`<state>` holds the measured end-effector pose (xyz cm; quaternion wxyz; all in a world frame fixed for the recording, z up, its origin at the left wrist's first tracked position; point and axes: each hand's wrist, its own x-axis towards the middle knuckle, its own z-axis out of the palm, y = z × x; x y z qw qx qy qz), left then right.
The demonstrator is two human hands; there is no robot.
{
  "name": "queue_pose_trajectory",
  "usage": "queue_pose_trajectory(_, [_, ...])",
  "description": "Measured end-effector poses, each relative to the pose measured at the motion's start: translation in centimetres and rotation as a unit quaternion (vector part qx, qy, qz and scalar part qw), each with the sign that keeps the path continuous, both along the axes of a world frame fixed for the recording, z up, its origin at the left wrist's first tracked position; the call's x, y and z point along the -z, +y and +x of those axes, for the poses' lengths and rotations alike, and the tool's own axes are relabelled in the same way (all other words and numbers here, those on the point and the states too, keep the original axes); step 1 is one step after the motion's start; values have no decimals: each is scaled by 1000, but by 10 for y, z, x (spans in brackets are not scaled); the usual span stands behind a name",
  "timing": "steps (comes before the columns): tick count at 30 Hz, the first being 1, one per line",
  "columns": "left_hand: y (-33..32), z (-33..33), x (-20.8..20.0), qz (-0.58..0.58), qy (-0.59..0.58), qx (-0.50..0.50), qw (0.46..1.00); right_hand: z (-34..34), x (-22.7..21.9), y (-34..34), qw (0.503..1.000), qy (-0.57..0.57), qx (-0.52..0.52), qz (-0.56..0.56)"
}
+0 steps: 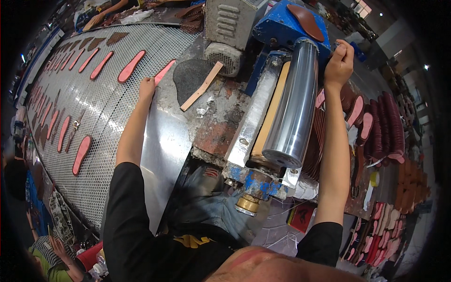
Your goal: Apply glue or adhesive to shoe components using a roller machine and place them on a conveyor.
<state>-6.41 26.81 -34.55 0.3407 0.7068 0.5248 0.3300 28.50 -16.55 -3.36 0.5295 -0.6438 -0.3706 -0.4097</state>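
Note:
My left hand point(147, 87) is closed at the near end of a pink insole point(164, 71), pinching it over the right edge of the perforated conveyor point(105, 94). More pink insoles with dark rims, such as one insole point(131, 66), lie in rows on that conveyor. My right hand point(339, 65) is raised with curled fingers, to the right of the shiny metal roller point(293, 108); what its fingers hold, if anything, cannot be made out. A brown sole-shaped piece point(306, 22) rests on the blue machine housing point(282, 23) above the roller.
A grey motor point(224, 56) stands beyond a dark mesh piece point(190, 77) and a wooden strip point(202, 87). Stacked dark red soles point(385, 124) and loose pink insoles sit at the right. Another person's hand point(95, 21) reaches over the conveyor's far end; someone else's hands show at lower left.

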Motion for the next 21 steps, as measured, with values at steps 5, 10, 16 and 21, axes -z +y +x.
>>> queue_pose_trajectory(5, [-20,7,-12,50,28,-3,998,9,4,-3,999,25,7,-20])
queue_pose_trajectory(10, [-37,7,-38,125,177,-10,976,5,3,-3,1000,3,-14,-18])
queue_pose_trajectory(16, [-56,7,-51,102,234,-33,966,5,1,-2,999,11,-41,-19])
queue_pose_trajectory(21, [-62,10,-53,144,285,-59,946,2,-1,-2,998,21,-64,-12])
